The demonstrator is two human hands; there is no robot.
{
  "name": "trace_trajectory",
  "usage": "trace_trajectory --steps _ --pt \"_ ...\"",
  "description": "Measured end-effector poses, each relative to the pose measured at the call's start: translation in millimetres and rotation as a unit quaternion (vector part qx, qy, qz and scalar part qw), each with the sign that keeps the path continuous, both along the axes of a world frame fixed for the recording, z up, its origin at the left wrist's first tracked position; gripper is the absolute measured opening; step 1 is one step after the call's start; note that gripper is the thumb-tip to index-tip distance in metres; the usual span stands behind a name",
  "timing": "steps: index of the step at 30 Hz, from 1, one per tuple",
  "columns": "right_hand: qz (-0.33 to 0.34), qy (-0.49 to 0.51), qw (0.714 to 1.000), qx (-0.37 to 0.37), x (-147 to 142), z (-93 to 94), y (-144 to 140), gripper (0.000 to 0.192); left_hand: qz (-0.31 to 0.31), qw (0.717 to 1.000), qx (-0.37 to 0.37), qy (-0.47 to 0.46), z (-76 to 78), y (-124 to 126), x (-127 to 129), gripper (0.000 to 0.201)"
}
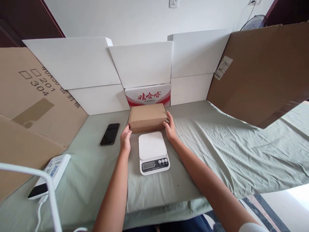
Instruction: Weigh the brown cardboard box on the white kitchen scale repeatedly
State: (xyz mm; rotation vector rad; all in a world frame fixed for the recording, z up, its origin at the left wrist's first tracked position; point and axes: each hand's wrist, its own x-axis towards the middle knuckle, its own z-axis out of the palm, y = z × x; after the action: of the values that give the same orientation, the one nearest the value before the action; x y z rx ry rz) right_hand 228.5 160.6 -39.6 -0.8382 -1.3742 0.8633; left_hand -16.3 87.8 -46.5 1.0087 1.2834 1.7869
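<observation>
A small brown cardboard box (148, 117) lies between my two hands, just behind a white kitchen scale (152, 146). At the box's left end, my left hand (125, 138) grips the near lower corner. My right hand (170, 126) holds the opposite end, with its thumb at the near corner and its fingers along the side. The scale's platform carries nothing, and its dark panel with a display (148, 165) and buttons faces me. The box's underside is hidden.
A black phone (110, 134) lies to the left. Nearer me are a white power strip (50, 175) and a white curved tube (49, 183). White boxes (142, 64) line the back; large cardboard boxes stand left (31, 96) and right (260, 71). Green cloth (241, 154) covers the surface.
</observation>
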Motion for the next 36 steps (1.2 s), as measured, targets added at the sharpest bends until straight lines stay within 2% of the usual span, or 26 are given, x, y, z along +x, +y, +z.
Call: trace_trajectory --steps 7,12,15,18,20,22,25,27,29,36 --pt "0.043 -0.005 0.999 -0.016 0 2.8 -1 0.072 -0.024 1.000 -0.008 -0.009 5.4 -3 5 0.067" --pt "0.037 -0.011 0.999 0.029 3 18.4 -2 0.079 -0.026 0.999 0.045 -0.001 26.9 -12 12 0.069" --pt "0.045 -0.024 0.996 0.072 11 36.6 -18 0.080 -0.022 0.996 0.082 0.018 46.4 -35 11 0.067" --pt "0.077 -0.067 0.990 0.097 30 44.9 -51 0.085 -0.014 0.996 0.084 0.032 54.3 -78 7 0.066" --pt "0.104 -0.095 0.986 0.093 46 39.0 -77 0.084 -0.011 0.997 0.078 0.027 47.2 -111 7 0.064" --pt "0.112 -0.115 0.984 0.081 60 26.4 -100 0.081 -0.020 0.999 0.046 0.022 31.6 -140 10 0.064" --pt "0.116 -0.130 0.982 0.070 71 7.3 -119 0.075 -0.021 1.000 -0.006 0.011 6.2 -167 18 0.069" --pt "0.120 -0.132 0.981 0.082 72 0.7 -122 0.074 -0.013 1.000 -0.016 0.002 -3.8 -172 23 0.074" --pt "0.120 -0.131 0.980 0.091 70 -0.9 -122 0.075 -0.005 1.000 -0.016 -0.003 -6.4 -172 26 0.077" --pt "0.105 -0.133 0.982 0.085 68 2.2 -121 0.072 -0.001 1.000 -0.025 -0.007 2.2 -166 29 0.078"
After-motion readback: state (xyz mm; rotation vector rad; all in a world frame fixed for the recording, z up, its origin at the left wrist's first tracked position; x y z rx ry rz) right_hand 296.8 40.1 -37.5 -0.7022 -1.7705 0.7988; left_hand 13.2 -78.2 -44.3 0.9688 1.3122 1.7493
